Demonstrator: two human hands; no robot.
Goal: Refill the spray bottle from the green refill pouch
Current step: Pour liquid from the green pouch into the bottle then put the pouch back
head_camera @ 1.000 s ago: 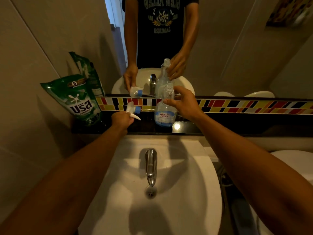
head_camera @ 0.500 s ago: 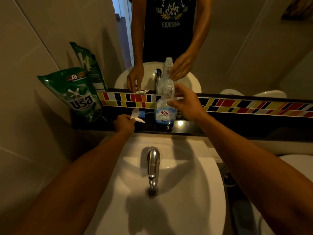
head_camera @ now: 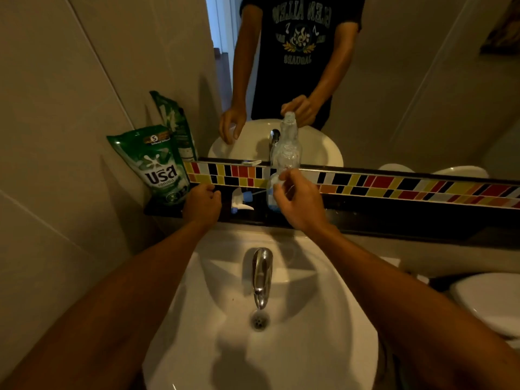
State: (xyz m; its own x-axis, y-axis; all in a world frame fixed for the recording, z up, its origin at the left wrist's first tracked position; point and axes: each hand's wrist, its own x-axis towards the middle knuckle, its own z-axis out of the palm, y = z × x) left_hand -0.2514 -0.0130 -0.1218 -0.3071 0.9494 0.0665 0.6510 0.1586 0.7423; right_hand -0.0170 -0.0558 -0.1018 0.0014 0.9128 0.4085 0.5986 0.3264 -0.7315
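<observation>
- Two bare hands reach over the white sink (head_camera: pixel 323 319) to the dark shelf (head_camera: pixel 394 218) under the mirror (head_camera: pixel 394 94).
- The right hand (head_camera: pixel 299 204) wraps its fingers around the clear spray bottle (head_camera: pixel 274 190). The bottle stands up straight on the shelf, at about 12 o'clock from the tap (head_camera: pixel 261 274).
- That hold likely keeps the bottle from tipping while its top is off. The mirror shows the neck open.
- The spray head (head_camera: pixel 240 199) lies on its side on the shelf, at 9 o'clock from the bottle and just beside it. Its thin tube points toward the bottle.
- It is probably laid there so the bottle mouth is free for pouring.
- The left hand (head_camera: pixel 202 202) is curled loosely and holds nothing. It sits between the spray head and the green refill pouch (head_camera: pixel 157 167).
- The pouch leans against the wall at 9 o'clock from that hand, near it. Its top looks shut, but the light is dim.
- The left hand seems ready to go for the pouch next, since it is the free one and the closer one.
- No soap has been poured yet, so most of the job is not yet done.
- The pouch is soft and may flop, so it could spill if tipped fast.
</observation>
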